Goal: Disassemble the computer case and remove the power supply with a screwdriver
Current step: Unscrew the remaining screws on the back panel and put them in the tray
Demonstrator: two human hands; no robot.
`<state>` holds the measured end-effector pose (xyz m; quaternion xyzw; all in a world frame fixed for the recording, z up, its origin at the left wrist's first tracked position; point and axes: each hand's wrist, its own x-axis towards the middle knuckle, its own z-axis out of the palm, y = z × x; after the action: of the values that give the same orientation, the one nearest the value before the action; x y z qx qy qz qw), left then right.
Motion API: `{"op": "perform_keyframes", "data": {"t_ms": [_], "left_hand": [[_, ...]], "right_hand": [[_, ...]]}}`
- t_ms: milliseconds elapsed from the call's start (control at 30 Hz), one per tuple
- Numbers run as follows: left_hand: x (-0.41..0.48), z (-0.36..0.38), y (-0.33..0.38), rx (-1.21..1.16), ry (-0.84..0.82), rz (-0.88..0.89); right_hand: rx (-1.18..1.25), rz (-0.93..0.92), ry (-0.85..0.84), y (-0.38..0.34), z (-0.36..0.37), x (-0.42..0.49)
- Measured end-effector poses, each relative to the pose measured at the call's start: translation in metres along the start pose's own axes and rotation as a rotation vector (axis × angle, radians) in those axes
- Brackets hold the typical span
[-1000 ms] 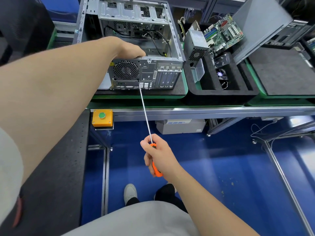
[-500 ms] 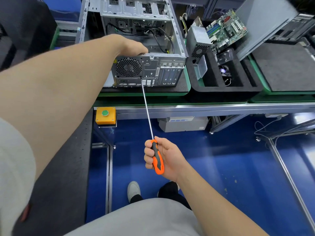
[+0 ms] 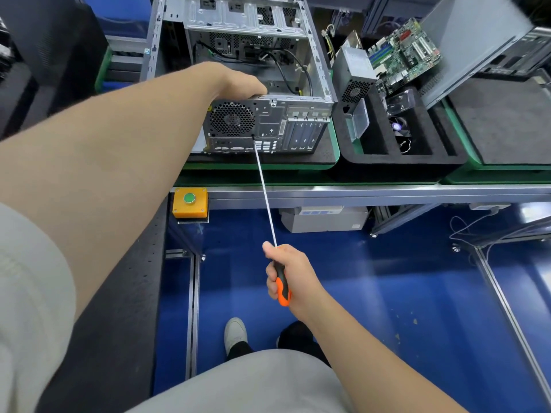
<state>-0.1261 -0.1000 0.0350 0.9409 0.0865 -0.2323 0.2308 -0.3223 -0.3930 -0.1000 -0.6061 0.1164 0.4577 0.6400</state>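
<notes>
**Screwdriver tip set at rear panel of opened case, left hand steadying the top edge**

The computer case [image 3: 268, 123] lay on a black foam mat on a green tray [image 3: 334, 156] near the front edge of the tabletop [image 3: 387, 193], its side open upward and its rear panel facing the person. The power supply fan grille [image 3: 232, 119] occupied the left part of that rear panel, inside the case.

The left hand [image 3: 241, 81] rested on the top rear edge of the case, above the grille. Its fingers reached over the edge into the case and were hidden, so whether they were apart or closed could not be told.

The right hand [image 3: 286, 275] was clamped around the orange and black handle of the screwdriver [image 3: 265, 195], well out in front of the tabletop's front edge, above the blue floor [image 3: 387, 293]. The long shaft ran up and slightly left, and its tip met the rear panel at the lower right corner of the fan grille.

To the right of the case, a black foam tray [image 3: 396, 162] held a second power supply unit [image 3: 354, 73], a circuit board [image 3: 402, 55] and a clear plastic box [image 3: 359, 120]. A grey panel [image 3: 474, 43] leaned over the tray's far right corner. A yellow box with a green button [image 3: 190, 202] was fixed below the tabletop's front edge, left of the shaft.
</notes>
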Motion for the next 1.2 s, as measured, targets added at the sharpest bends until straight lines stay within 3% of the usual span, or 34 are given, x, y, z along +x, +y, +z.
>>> {"op": "perform_keyframes", "data": {"t_ms": [200, 367, 533, 667, 900, 1067, 1200], "left_hand": [[0.001, -0.001, 0.0, -0.003, -0.003, 0.014], [0.0, -0.001, 0.0, -0.021, 0.002, 0.015], [0.001, -0.001, -0.001, -0.025, 0.001, 0.024], [0.001, -0.001, -0.001, -0.017, 0.004, 0.025], [0.003, -0.002, -0.001, -0.015, -0.015, 0.015], [0.005, -0.004, -0.004, -0.042, -0.049, -0.008], [0.003, -0.005, -0.004, -0.022, -0.054, 0.003]], "right_hand": [[0.209, 0.094, -0.223, 0.001, -0.001, 0.002], [0.136, 0.007, -0.363, 0.004, 0.001, 0.001], [-0.1, -0.096, -0.224, 0.004, 0.004, 0.006], [-0.124, -0.078, -0.107, 0.004, 0.007, 0.011], [-0.116, 0.002, -0.147, -0.007, 0.01, 0.01], [-0.284, 0.001, -0.114, -0.009, 0.014, 0.007], [0.071, 0.082, -0.259, -0.011, 0.012, 0.008]]}}
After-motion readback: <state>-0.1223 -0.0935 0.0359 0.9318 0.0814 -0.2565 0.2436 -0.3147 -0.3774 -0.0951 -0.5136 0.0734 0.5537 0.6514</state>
